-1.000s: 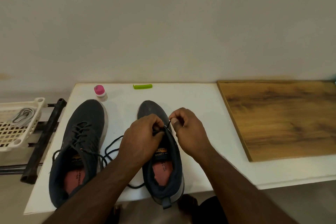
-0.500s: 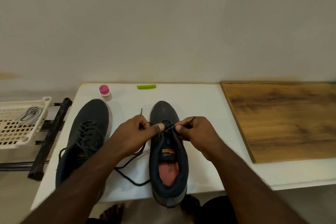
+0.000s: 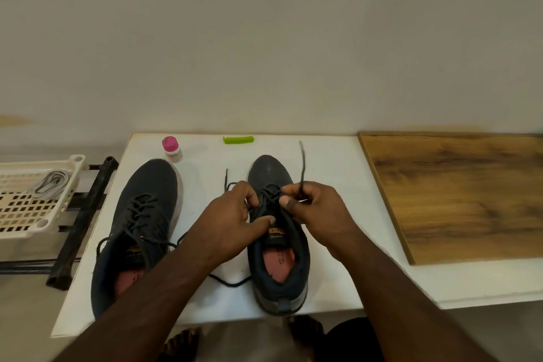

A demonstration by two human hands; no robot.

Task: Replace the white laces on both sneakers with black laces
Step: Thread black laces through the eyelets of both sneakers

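Table [image 3: 332,161]: white top, carrying both sneakers side by side, toes pointing away from you.
Left sneaker [image 3: 138,214]: dark knit upper, black lace already criss-crossed up its eyelets with the ends trailing loose, so this one looks threaded, though not tied.
Right sneaker [image 3: 277,247]: the one you're on now, dark, pinkish insole showing, black lacing only at the lower eyelets near the toe; I'd say the upper rows are yet to come.
Basket [image 3: 38,203]: cream plastic, off the table's left edge, with the white laces [image 3: 51,184] bundled inside, so removal appears done for both shoes.
Left hand [image 3: 235,223]: fingers curled down over the lacing, thumb stretched across the tongue; whether it pinches the lace, I cannot tell.
Right hand [image 3: 314,209]: fingers curled round one black lace end, holding it.
Black lace [image 3: 302,167]: thin and limp, that end rising blurred above your right fist; the other tip pokes up just left of the toe, slack looping on the table between the shoes.
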